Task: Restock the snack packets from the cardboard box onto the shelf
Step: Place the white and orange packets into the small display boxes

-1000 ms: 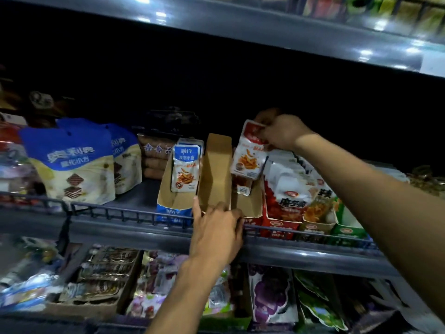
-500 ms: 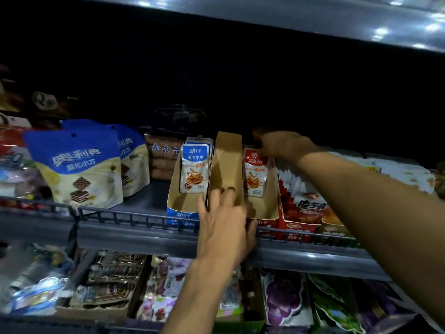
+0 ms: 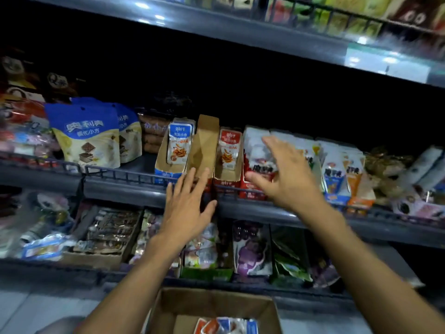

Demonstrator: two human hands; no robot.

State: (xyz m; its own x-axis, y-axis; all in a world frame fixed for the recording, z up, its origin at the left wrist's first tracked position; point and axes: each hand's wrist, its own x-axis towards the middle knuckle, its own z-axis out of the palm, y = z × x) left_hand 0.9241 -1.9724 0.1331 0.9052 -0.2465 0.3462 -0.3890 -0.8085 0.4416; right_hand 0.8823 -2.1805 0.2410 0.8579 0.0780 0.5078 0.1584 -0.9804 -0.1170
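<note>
Hovering empty with fingers spread, the left hand [image 3: 186, 208] and right hand [image 3: 285, 178] front the grey metal shelf's [image 3: 277, 214] front rail; blue cookie pouches [image 3: 84, 135] stand leftward, an open brown cardboard box [image 3: 269, 309] below.

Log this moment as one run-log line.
left hand: open, empty | right hand: open, empty | red packet: upright in display carton | cardboard box: packets remain inside

Dim aisle; glare on upper shelf edge [image 3: 240, 27]; edges blurred, warped.
</note>
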